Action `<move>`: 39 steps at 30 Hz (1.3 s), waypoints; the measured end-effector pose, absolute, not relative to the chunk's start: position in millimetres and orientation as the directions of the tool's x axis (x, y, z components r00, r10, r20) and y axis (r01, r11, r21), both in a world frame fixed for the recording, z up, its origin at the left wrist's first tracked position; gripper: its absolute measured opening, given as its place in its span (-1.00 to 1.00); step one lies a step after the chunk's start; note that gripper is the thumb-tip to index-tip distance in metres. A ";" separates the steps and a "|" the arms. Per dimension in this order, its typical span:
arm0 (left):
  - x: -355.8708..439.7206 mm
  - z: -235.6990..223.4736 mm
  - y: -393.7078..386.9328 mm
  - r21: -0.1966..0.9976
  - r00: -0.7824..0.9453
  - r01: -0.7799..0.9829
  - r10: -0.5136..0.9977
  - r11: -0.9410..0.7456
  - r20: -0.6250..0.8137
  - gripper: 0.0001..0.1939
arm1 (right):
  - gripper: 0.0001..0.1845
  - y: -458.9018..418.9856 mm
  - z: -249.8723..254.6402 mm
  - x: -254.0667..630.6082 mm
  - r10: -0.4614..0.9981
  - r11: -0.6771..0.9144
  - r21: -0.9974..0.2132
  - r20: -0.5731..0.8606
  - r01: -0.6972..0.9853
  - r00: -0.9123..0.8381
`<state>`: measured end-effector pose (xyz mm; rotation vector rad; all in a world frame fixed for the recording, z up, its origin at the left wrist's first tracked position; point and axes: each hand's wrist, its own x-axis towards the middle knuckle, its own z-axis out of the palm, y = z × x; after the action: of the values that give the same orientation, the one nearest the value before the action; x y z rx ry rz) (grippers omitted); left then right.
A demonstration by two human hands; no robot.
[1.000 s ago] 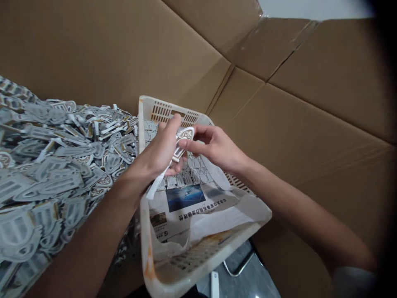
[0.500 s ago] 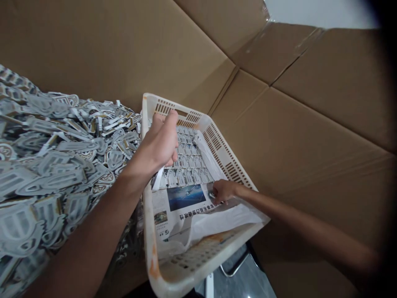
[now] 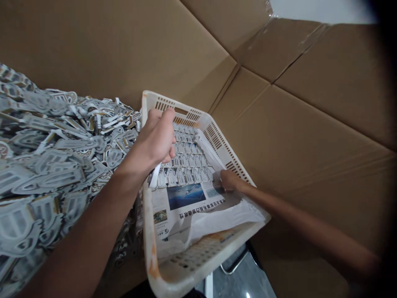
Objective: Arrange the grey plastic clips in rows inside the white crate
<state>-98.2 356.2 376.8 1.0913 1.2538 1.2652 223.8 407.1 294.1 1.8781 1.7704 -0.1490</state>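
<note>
My left hand (image 3: pixel 158 138) is closed above the left side of a white plastic basket (image 3: pixel 148 223). What its curled fingers hold is hidden; a white strip (image 3: pixel 155 176) shows below the wrist. Inside the basket, flat grey-white ornamental cutouts (image 3: pixel 189 159) lie in neat rows on newspaper (image 3: pixel 182 211). My right hand (image 3: pixel 230 181) is down in the basket by its right wall, fingers curled at the right end of the nearest row. Anything between those fingers is too hidden to make out.
A large heap of similar loose cutouts (image 3: pixel 58 165) lies left of the basket. Cardboard walls (image 3: pixel 310 111) rise behind and to the right. White paper (image 3: pixel 223 217) lines the basket's near and right sides. A metal-framed thing (image 3: pixel 232 267) shows below.
My right hand has moved up and right, from over the newspaper to the end of the nearest row. My left hand has shifted slightly left, still closed.
</note>
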 end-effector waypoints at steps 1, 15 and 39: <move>-98.3 377.1 356.3 0.997 -0.085 -0.056 0.995 0.047 -0.052 -0.63 | -0.86 407.2 294.7 223.3 0.883 0.037 0.322 -0.453 0.946 0.119; -98.2 377.9 357.0 0.997 -0.087 -0.065 0.995 0.037 -0.043 -0.64 | -0.72 413.8 282.9 231.0 0.905 0.071 0.354 -0.416 0.933 0.089; -101.0 376.7 359.5 0.996 -0.123 -0.082 0.991 0.046 -0.056 -0.63 | -0.81 442.8 268.7 246.4 0.964 -0.039 0.132 -0.256 0.990 0.072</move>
<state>-101.0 359.5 376.7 1.0505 1.2644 1.2982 246.4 442.8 268.7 2.0810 1.9659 -0.1395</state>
